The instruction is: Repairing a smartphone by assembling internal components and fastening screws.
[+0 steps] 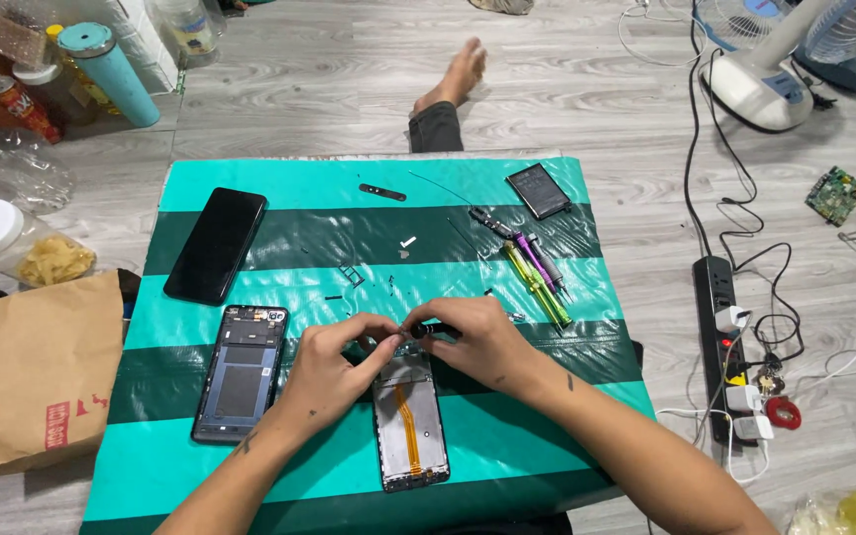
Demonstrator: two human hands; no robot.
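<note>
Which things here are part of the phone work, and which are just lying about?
In hand: left hand, right hand, opened phone frame, small black tool, back cover, screwdrivers.
Lying about: paper bag, teal bottle, fan, power strip.

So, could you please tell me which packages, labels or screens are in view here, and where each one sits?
Brown paper bag: left of the mat, tan with a red printed mark.
Black phone: screen dark, on the mat's upper left.
Clear jar: far left, white lid, yellowish contents.
Small dark battery pack: labelled, at the mat's top right.
Teal bottle: upper left, lying tilted on the floor.
</note>
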